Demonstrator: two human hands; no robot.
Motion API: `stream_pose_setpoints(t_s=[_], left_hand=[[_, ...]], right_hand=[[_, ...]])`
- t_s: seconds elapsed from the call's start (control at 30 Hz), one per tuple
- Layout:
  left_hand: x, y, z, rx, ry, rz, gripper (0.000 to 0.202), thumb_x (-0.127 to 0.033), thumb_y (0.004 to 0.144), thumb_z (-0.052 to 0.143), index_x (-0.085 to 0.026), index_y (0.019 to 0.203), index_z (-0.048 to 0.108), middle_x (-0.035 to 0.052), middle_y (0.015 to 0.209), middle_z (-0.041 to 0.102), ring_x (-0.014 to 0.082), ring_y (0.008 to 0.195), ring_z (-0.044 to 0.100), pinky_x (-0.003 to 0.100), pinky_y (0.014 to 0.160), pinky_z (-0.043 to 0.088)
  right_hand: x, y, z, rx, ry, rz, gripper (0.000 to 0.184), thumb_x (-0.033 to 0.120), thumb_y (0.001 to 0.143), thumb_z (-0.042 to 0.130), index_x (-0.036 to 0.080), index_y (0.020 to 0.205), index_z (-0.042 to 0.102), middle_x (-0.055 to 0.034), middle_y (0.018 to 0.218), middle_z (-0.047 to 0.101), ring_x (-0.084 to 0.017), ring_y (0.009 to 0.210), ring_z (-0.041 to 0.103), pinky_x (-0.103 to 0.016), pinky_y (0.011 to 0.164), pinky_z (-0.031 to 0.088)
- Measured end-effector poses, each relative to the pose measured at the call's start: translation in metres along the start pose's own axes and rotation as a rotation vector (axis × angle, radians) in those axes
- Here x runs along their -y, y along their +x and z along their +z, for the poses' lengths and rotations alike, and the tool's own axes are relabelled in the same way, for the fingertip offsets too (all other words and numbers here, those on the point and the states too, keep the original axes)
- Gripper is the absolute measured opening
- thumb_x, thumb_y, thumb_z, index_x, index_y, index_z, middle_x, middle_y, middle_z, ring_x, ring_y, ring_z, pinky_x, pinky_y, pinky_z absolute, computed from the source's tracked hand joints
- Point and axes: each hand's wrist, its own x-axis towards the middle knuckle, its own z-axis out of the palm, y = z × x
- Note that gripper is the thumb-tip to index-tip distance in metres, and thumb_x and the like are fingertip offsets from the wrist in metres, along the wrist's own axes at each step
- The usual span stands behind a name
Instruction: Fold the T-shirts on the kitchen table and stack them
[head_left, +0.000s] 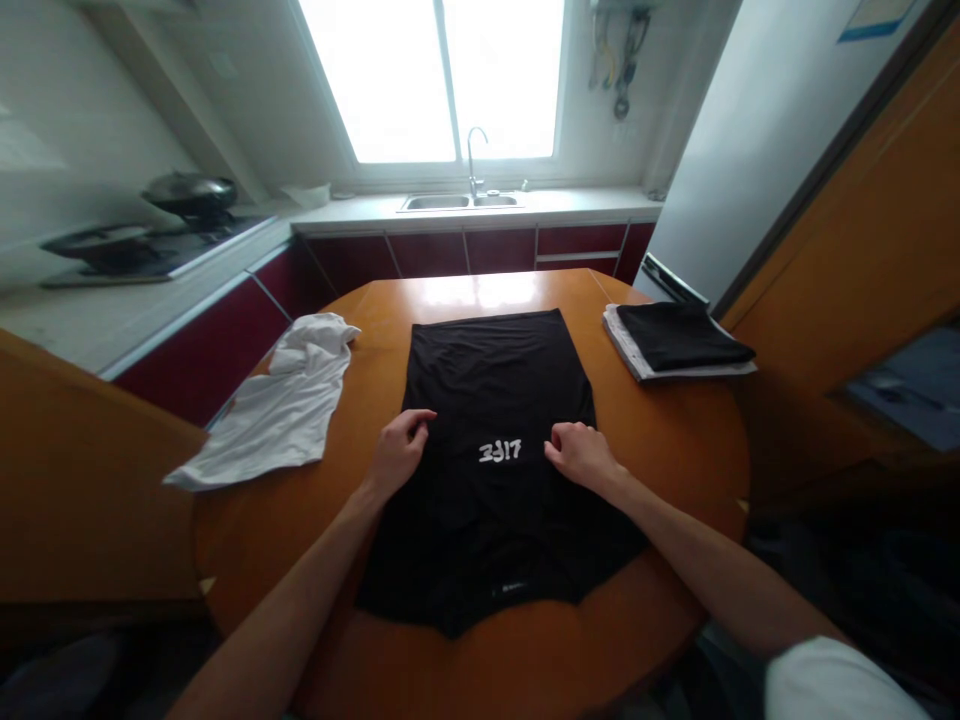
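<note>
A black T-shirt [495, 400] with white lettering lies flat on the round wooden table [675, 440], its sides folded in so it forms a long panel. My left hand [400, 450] rests on the shirt's left side, fingers curled and pinching the cloth. My right hand [581, 453] sits on the right side of the lettering, fingers curled and gripping the fabric in the same way. Both hands are level with the white print.
A crumpled white garment [277, 410] lies on the table's left. A stack of folded clothes, black on white [675, 340], sits at the right rear. Behind are a counter with a sink [457, 201], a stove with pans [150, 235], and a refrigerator [750, 150].
</note>
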Motion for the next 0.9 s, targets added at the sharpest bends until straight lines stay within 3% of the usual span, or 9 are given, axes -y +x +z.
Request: stream_pose_setpoints(t_s=[0.4, 0.6, 0.67, 0.77, 0.83, 0.9], left_hand=[[-0.001, -0.001, 0.000, -0.002, -0.001, 0.013, 0.031, -0.034, 0.091, 0.049, -0.020, 0.107, 0.071, 0.0074, 0.110, 0.075, 0.0259, 0.103, 0.069, 0.040, 0.095, 0.054], [-0.001, 0.000, 0.000, 0.002, 0.005, 0.015, 0.031, -0.034, 0.090, 0.049, -0.021, 0.106, 0.072, 0.0071, 0.110, 0.075, 0.0260, 0.102, 0.069, 0.039, 0.096, 0.054], [0.000, 0.000, 0.000, -0.001, 0.008, 0.011, 0.031, -0.034, 0.090, 0.049, -0.021, 0.106, 0.072, 0.0070, 0.109, 0.075, 0.0260, 0.102, 0.069, 0.039, 0.096, 0.054], [0.001, 0.000, 0.000, -0.003, 0.005, 0.016, 0.031, -0.034, 0.090, 0.049, -0.020, 0.106, 0.072, 0.0071, 0.109, 0.075, 0.0258, 0.102, 0.069, 0.039, 0.096, 0.054], [0.000, 0.000, 0.000, 0.001, 0.003, 0.015, 0.031, -0.033, 0.090, 0.050, -0.020, 0.107, 0.072, 0.0075, 0.109, 0.075, 0.0259, 0.101, 0.069, 0.039, 0.095, 0.054], [-0.002, -0.001, 0.000, 0.006, 0.007, 0.011, 0.031, -0.033, 0.089, 0.050, -0.020, 0.106, 0.072, 0.0077, 0.108, 0.075, 0.0260, 0.100, 0.069, 0.038, 0.092, 0.054]], right_hand=[[-0.002, 0.003, 0.002, -0.055, 0.135, 0.007, 0.018, 0.029, 0.092, 0.058, 0.024, 0.080, 0.072, -0.0040, 0.083, 0.075, -0.020, 0.076, 0.070, -0.027, 0.063, 0.041], [-0.003, 0.002, 0.001, -0.041, 0.160, -0.055, 0.031, 0.042, 0.099, 0.052, 0.024, 0.085, 0.072, -0.0045, 0.085, 0.075, -0.021, 0.079, 0.069, -0.029, 0.068, 0.044], [-0.006, 0.004, 0.000, -0.135, 0.202, -0.071, 0.032, 0.038, 0.103, 0.044, 0.024, 0.095, 0.072, -0.0052, 0.094, 0.075, -0.021, 0.087, 0.069, -0.029, 0.076, 0.047], [-0.013, 0.011, 0.006, -0.301, 0.220, -0.116, 0.037, 0.031, 0.103, 0.040, 0.020, 0.128, 0.065, -0.0105, 0.128, 0.068, -0.022, 0.120, 0.061, -0.031, 0.102, 0.044], [-0.017, 0.016, 0.015, -0.308, 0.169, -0.134, 0.050, 0.035, 0.103, 0.040, 0.014, 0.148, 0.051, -0.0146, 0.152, 0.051, -0.025, 0.143, 0.043, -0.038, 0.117, 0.033], [-0.020, 0.021, 0.025, -0.225, 0.099, -0.135, 0.061, 0.043, 0.104, 0.040, 0.012, 0.156, 0.039, -0.0166, 0.164, 0.034, -0.028, 0.153, 0.026, -0.047, 0.123, 0.021]])
